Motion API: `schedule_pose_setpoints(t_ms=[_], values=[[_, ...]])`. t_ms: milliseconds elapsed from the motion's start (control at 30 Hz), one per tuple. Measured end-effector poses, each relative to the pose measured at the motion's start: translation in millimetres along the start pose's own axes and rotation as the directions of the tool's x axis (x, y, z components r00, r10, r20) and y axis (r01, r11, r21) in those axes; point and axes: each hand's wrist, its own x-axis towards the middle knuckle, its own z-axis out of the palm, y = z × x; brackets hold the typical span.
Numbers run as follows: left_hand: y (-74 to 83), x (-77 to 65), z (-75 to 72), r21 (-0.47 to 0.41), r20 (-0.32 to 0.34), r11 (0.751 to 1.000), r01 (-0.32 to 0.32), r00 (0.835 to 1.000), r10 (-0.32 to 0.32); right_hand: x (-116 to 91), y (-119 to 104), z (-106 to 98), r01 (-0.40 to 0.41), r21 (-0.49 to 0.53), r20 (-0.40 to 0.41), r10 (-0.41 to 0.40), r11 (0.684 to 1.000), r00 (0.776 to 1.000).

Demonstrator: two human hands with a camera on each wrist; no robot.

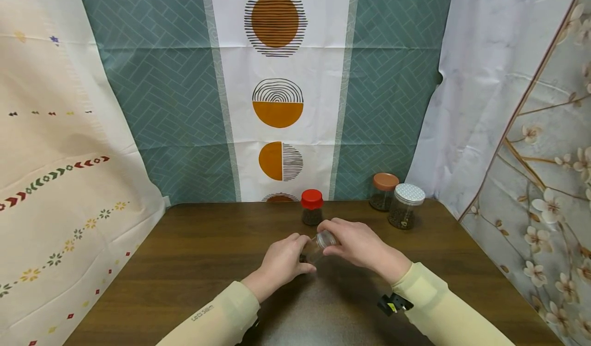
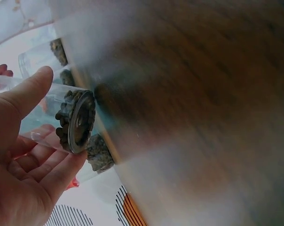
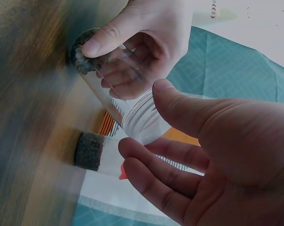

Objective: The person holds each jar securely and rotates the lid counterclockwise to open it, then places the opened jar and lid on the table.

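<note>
A clear jar (image 1: 314, 248) with dark pellets at its base is tilted above the table, its ridged mouth toward the right hand. My left hand (image 1: 285, 259) grips its lower part, thumb on one side and fingers on the other. In the left wrist view the pellets (image 2: 67, 117) gather near the jar's base, beside the left hand (image 2: 24, 155). My right hand (image 1: 357, 243) holds the jar at its ridged neck (image 3: 141, 115), between thumb and fingers. From the right wrist, the right hand (image 3: 212, 141) partly covers that end; whether a clear lid sits there I cannot tell.
Just behind the hands stands a red-lidded jar (image 1: 312, 210) of dark contents. At the back right are a jar with an orange-brown lid (image 1: 385, 189) and one with a patterned white lid (image 1: 406, 205). Curtains (image 1: 286, 130) border the brown wooden table (image 1: 198, 243).
</note>
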Motion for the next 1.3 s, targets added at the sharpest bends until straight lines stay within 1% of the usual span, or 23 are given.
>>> schedule_pose_setpoints(t_ms=[233,533,667,767,867,967,1067,1133,1200,1300], values=[[-0.4,0.1,0.3,-0.007,0.013,1.0,0.016,1.0,-0.015,1,2,2,0.006,0.002,0.019,-0.006,1.0,1.0],[-1.5,0.6,1.0,0.001,0.012,1.0,0.022,1.0,-0.022,0,3,4,0.03,0.008,0.002,-0.03,1.0,1.0],[-1.9,0.6,1.4,-0.002,0.017,1.0,0.028,0.999,-0.028,-1,4,4,0.018,0.021,-0.002,-0.018,1.0,1.0],[-2.2,1.1,1.6,-0.009,0.022,0.999,0.032,0.999,-0.032,0,3,3,-0.033,0.023,0.003,0.033,0.999,0.999],[-2.3,1.7,0.9,-0.012,0.017,1.0,0.028,0.999,-0.027,3,1,0,-0.124,0.017,0.019,0.123,0.992,0.992],[-2.5,1.5,0.5,-0.01,0.011,1.0,0.023,1.0,-0.023,8,-1,-3,-0.234,0.024,0.05,0.233,0.972,0.971],[-2.4,1.4,0.6,-0.01,0.013,1.0,0.023,1.0,-0.023,13,-1,-5,-0.328,0.038,0.082,0.324,0.944,0.942],[-2.2,1.5,0.9,-0.013,0.016,1.0,0.025,1.0,-0.025,15,0,-6,-0.355,0.05,0.099,0.349,0.934,0.932],[-2.2,1.7,1.2,-0.013,0.018,1.0,0.029,0.999,-0.029,15,1,-5,-0.365,0.06,0.115,0.357,0.929,0.927],[-1.8,1.8,1.1,-0.017,0.022,0.999,0.032,0.999,-0.031,14,3,-3,-0.343,0.087,0.128,0.331,0.935,0.935]])
